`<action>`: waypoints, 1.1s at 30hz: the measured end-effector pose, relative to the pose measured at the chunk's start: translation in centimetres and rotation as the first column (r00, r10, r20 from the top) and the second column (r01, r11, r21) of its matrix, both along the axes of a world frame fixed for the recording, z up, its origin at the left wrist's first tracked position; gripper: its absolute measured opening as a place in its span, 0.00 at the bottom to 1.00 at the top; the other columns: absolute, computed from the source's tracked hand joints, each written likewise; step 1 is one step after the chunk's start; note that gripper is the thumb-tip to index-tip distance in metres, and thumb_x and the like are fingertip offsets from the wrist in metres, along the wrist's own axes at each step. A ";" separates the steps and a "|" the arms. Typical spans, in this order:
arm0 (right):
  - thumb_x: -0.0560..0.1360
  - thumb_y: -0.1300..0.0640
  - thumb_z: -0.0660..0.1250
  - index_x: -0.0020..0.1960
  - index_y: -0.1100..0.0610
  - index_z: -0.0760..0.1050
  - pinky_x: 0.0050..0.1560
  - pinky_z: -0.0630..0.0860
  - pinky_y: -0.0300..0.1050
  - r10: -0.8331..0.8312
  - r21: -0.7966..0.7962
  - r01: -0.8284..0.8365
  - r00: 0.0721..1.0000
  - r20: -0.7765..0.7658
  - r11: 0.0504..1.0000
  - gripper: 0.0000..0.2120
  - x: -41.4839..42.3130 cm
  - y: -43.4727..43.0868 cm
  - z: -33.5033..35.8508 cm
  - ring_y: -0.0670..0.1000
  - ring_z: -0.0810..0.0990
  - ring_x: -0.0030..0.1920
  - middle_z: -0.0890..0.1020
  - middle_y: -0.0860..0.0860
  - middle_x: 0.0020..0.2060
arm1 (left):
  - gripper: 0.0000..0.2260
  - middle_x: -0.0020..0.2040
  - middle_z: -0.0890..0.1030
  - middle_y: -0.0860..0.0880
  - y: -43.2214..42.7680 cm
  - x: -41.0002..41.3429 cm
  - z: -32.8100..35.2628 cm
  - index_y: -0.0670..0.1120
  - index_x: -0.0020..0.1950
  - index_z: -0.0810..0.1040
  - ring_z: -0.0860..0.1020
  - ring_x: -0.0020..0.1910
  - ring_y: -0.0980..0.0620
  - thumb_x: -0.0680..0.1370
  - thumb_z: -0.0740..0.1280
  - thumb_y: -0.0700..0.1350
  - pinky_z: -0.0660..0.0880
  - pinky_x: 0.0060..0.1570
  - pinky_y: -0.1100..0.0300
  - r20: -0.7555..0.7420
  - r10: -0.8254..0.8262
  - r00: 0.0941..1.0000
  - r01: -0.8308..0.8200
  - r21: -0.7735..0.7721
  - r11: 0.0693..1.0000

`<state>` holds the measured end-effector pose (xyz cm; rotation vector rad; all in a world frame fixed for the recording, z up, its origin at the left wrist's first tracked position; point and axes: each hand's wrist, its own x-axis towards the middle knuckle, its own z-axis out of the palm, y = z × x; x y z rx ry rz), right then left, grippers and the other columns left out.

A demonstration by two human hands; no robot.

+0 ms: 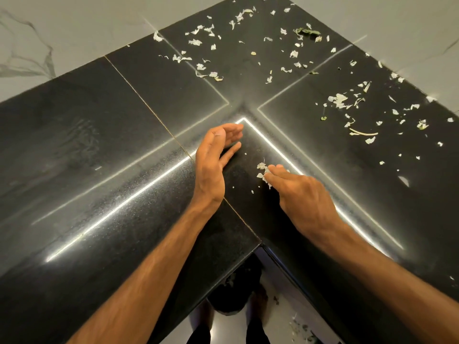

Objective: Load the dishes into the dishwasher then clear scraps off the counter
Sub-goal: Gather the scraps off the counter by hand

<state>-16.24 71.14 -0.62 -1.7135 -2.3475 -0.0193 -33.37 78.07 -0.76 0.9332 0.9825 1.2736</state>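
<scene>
Left hand (213, 158) cupped, holding nothing; right hand (299, 193) flat on scraps (261, 167) near counter (99, 175) edge.

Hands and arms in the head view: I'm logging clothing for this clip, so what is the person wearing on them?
Nothing that shows. The left hand and the right hand are bare, with no gloves, rings, watch or wristband visible. Both forearms are uncovered down to the bottom edge of the picture, so no sleeve appears.

Counter (87, 157) is open on the left; flat scraps (340, 100) dot the far right.
</scene>
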 end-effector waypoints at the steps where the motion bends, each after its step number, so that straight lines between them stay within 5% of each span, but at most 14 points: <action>1: 0.73 0.74 0.64 0.52 0.59 0.82 0.29 0.80 0.54 -0.029 -0.014 0.028 0.997 -0.066 1.000 0.15 0.2 0.3 0.3 0.62 0.84 0.40 0.85 0.54 0.47 | 0.20 0.64 0.81 0.41 -0.2 0.3 0.3 0.35 0.65 0.75 0.79 0.66 0.46 0.85 0.54 0.49 0.72 0.70 0.46 0.040 -0.013 0.999 0.014 -0.020 1.000; 3: 0.72 0.72 0.67 0.53 0.55 0.85 0.38 0.82 0.49 -0.174 -0.108 0.147 0.934 -0.313 0.983 0.17 0.6 1.1 1.6 0.51 0.85 0.38 0.87 0.54 0.43 | 0.23 0.64 0.81 0.41 -0.8 1.2 0.7 0.35 0.66 0.75 0.78 0.66 0.45 0.84 0.54 0.52 0.71 0.71 0.46 0.113 -0.041 0.993 0.048 -0.058 0.997; 6: 0.74 0.68 0.71 0.53 0.52 0.87 0.40 0.74 0.25 -0.396 -0.241 0.314 0.713 -0.578 0.918 0.14 0.8 2.0 4.3 0.32 0.81 0.35 0.88 0.48 0.42 | 0.24 0.65 0.81 0.40 -1.6 3.1 1.1 0.35 0.67 0.75 0.78 0.67 0.45 0.86 0.53 0.53 0.70 0.72 0.46 0.230 -0.041 0.972 0.077 -0.148 0.986; 9: 0.75 0.63 0.76 0.53 0.52 0.87 0.43 0.78 0.31 -0.442 -0.350 0.271 0.520 -0.731 0.897 0.09 0.4 2.2 6.3 0.37 0.85 0.41 0.88 0.46 0.42 | 0.24 0.65 0.80 0.40 -1.7 4.6 1.7 0.36 0.67 0.76 0.77 0.68 0.44 0.86 0.53 0.53 0.67 0.75 0.46 0.376 0.033 0.926 0.088 -0.298 0.950; 11: 0.74 0.63 0.75 0.53 0.52 0.87 0.46 0.79 0.32 -0.389 -0.306 0.241 0.533 -0.752 0.921 0.10 -0.4 2.2 7.1 0.38 0.86 0.44 0.88 0.45 0.44 | 0.25 0.66 0.80 0.40 -1.7 5.2 2.2 0.37 0.68 0.76 0.74 0.71 0.43 0.85 0.53 0.55 0.64 0.76 0.46 0.448 0.048 0.893 0.135 -0.368 0.920; 14: 0.74 0.67 0.73 0.55 0.53 0.86 0.46 0.73 0.23 -0.286 -0.169 0.234 0.687 -0.668 0.957 0.14 -2.1 2.0 7.2 0.35 0.83 0.44 0.85 0.42 0.46 | 0.23 0.66 0.80 0.38 -1.8 5.9 3.1 0.37 0.65 0.77 0.75 0.69 0.40 0.85 0.53 0.54 0.67 0.74 0.45 0.593 0.048 0.804 0.233 -0.388 0.892; 18: 0.76 0.70 0.67 0.56 0.63 0.84 0.42 0.72 0.34 -0.217 -0.093 0.197 0.863 -0.455 0.976 0.12 -4.6 1.3 6.2 0.55 0.84 0.44 0.86 0.59 0.46 | 0.18 0.55 0.84 0.43 -1.5 6.2 3.4 0.39 0.56 0.79 0.82 0.56 0.44 0.85 0.54 0.48 0.78 0.59 0.52 0.646 0.154 0.747 0.253 -0.492 0.833; 21: 0.79 0.66 0.63 0.69 0.54 0.78 0.48 0.72 0.24 -0.328 -0.326 0.176 0.799 -0.504 0.929 0.21 -5.1 1.1 6.5 0.47 0.83 0.54 0.85 0.52 0.56 | 0.17 0.51 0.85 0.45 -1.2 5.5 2.8 0.40 0.54 0.80 0.83 0.51 0.46 0.85 0.54 0.47 0.78 0.56 0.53 0.670 0.196 0.716 0.270 -0.524 0.808; 24: 0.75 0.70 0.61 0.70 0.44 0.71 0.56 0.77 0.30 -0.399 -0.468 0.096 0.686 -0.608 0.878 0.30 -5.0 0.9 6.5 0.38 0.81 0.57 0.82 0.43 0.59 | 0.16 0.55 0.85 0.46 -1.1 4.7 2.3 0.41 0.58 0.80 0.83 0.58 0.46 0.85 0.55 0.46 0.75 0.64 0.52 0.709 0.202 0.675 0.312 -0.523 0.793; 29: 0.72 0.77 0.61 0.63 0.51 0.74 0.56 0.76 0.28 -0.350 -0.344 0.119 0.557 -0.753 0.931 0.28 -5.3 0.9 6.4 0.36 0.81 0.58 0.83 0.43 0.56 | 0.17 0.56 0.84 0.46 -0.9 4.0 2.3 0.41 0.68 0.77 0.84 0.51 0.48 0.85 0.56 0.46 0.78 0.56 0.55 0.767 0.225 0.601 0.359 -0.510 0.782; 33: 0.75 0.75 0.63 0.59 0.56 0.78 0.58 0.80 0.39 -0.271 -0.178 0.228 0.490 -0.829 0.957 0.19 -4.4 0.8 6.5 0.40 0.83 0.57 0.85 0.45 0.53 | 0.15 0.53 0.84 0.46 -0.4 3.1 2.4 0.40 0.57 0.79 0.83 0.55 0.46 0.85 0.54 0.44 0.77 0.57 0.52 0.788 0.271 0.553 0.376 -0.526 0.763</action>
